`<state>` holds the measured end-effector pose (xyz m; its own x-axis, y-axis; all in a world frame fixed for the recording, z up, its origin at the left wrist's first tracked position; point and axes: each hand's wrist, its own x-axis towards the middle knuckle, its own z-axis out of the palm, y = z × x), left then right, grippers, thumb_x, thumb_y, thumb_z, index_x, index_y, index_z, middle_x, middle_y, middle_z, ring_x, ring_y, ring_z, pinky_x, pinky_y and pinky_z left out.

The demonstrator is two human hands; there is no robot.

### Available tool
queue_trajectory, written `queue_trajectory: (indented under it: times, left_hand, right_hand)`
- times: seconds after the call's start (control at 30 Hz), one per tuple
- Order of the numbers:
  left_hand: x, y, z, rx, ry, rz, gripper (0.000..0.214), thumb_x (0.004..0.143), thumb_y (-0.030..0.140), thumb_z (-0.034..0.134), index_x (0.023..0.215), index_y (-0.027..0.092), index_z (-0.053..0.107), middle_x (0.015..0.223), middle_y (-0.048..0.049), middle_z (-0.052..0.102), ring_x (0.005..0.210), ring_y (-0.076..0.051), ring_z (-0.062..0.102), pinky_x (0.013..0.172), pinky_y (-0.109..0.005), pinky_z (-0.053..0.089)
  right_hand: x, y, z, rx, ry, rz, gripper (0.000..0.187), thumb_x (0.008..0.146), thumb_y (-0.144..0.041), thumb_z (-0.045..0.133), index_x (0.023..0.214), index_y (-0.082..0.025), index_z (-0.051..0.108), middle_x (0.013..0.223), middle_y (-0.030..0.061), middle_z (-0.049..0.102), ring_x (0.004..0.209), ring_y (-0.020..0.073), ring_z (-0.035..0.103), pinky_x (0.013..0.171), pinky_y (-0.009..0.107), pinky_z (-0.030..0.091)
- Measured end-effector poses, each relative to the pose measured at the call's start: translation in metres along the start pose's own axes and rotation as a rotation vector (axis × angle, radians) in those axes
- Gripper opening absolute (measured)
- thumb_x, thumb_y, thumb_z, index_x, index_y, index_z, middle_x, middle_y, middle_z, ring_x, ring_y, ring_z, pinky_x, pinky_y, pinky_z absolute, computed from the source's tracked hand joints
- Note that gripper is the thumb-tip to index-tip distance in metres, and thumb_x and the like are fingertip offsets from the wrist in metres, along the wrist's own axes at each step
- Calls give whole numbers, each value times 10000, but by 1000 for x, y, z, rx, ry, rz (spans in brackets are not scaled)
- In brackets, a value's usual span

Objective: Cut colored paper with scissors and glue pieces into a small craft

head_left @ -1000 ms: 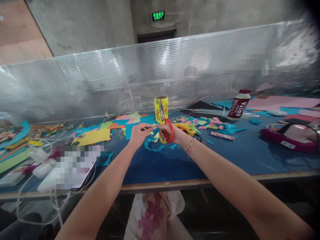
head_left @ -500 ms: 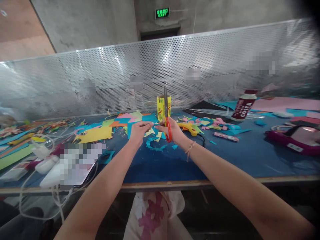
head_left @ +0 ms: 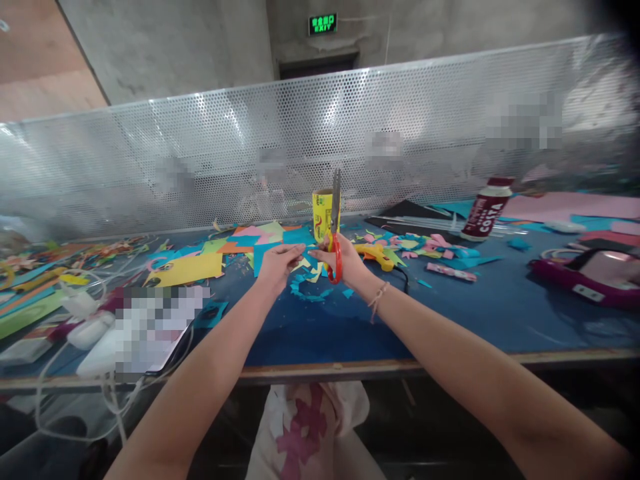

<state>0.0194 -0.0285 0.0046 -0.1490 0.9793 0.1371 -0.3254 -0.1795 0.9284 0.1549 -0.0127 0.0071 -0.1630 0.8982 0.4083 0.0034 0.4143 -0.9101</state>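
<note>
My right hand grips red-handled scissors with the blades standing upright and closed. My left hand is pinched on a small scrap of paper just left of the scissors, the two hands nearly touching. Both hover over a blue mat strewn with blue paper cuttings. A yellow cylindrical can stands right behind the scissors.
Coloured paper sheets and scraps litter the mat. A yellow glue gun lies right of my hands. A dark bottle and a magenta device sit at the right. White cables lie left. A perforated metal screen backs the table.
The scissors turned from lying against the can to pointing straight up. My left hand moved closer to the right hand, still pinching the scrap.
</note>
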Motion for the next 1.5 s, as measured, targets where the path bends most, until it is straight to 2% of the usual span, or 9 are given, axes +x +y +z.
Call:
queue_trajectory:
  times: [0.37, 0.57, 0.67, 0.8, 0.9, 1.1, 1.2, 1.4, 1.5]
  left_hand:
    - [-1, 2, -2, -23, -30, -48, 205, 510, 249, 727, 645, 125, 636, 552, 11, 558, 540, -65, 511, 538, -195, 395]
    - [4, -7, -4, 104, 25, 94, 249, 549, 342, 701, 583, 126, 582, 512, 17, 540, 504, -60, 491, 544, -203, 395]
    - [6, -10, -4, 92, 30, 109, 268, 552, 357, 696, 579, 131, 555, 511, 27, 534, 516, -64, 508, 583, -212, 419]
    - [5, -8, -4, 87, -12, 88, 277, 543, 350, 704, 657, 128, 583, 556, 9, 578, 570, -91, 559, 632, -236, 448]
    - [4, -7, -4, 124, -47, 74, 318, 493, 297, 739, 730, 130, 608, 597, -7, 616, 604, -114, 585, 640, -247, 455]
    - [4, -8, -5, 250, -26, 172, 246, 526, 316, 716, 636, 123, 609, 536, -8, 598, 530, -100, 549, 573, -233, 440]
    - [5, -9, -6, 162, -42, 111, 239, 514, 293, 725, 609, 116, 595, 528, -4, 591, 528, -93, 549, 593, -236, 444]
    - [4, -7, -4, -12, -45, -12, 227, 468, 183, 749, 579, 101, 569, 501, 15, 557, 510, -77, 543, 600, -220, 444]
    - [3, -2, -3, -76, -56, -108, 189, 537, 192, 719, 597, 107, 562, 550, -14, 590, 549, -95, 570, 594, -214, 455]
  right_hand:
    - [0, -2, -1, 66, -4, -12, 410, 524, -287, 709, 620, -215, 317, 526, -79, 356, 462, 64, 353, 446, 230, 322]
    - [1, 2, -1, 86, -65, 22, 419, 521, -304, 713, 610, -210, 314, 504, -88, 354, 463, 65, 374, 464, 233, 339]
    - [1, 5, -1, 83, -70, 27, 420, 493, -291, 725, 605, -203, 330, 530, -80, 384, 485, 66, 392, 485, 235, 351]
    - [6, 11, -4, 19, -17, -27, 396, 481, -288, 722, 607, -206, 355, 561, -66, 422, 510, 82, 413, 523, 260, 386]
    - [12, 16, -6, -6, -26, -80, 395, 461, -259, 725, 623, -217, 367, 560, -74, 420, 532, 90, 421, 569, 277, 417]
    - [11, 15, -5, 4, -70, -142, 295, 567, -247, 656, 687, -225, 387, 603, -64, 438, 589, 89, 452, 606, 267, 443]
    - [7, 14, -6, -41, -71, -137, 271, 581, -249, 646, 675, -210, 395, 622, -57, 440, 590, 79, 440, 589, 251, 433]
    - [8, 18, -6, -114, -38, -89, 357, 525, -264, 697, 642, -201, 366, 600, -52, 417, 536, 79, 427, 526, 252, 414]
    - [11, 15, -7, -139, -27, -115, 349, 563, -279, 667, 632, -211, 332, 579, -53, 405, 543, 94, 449, 516, 251, 418]
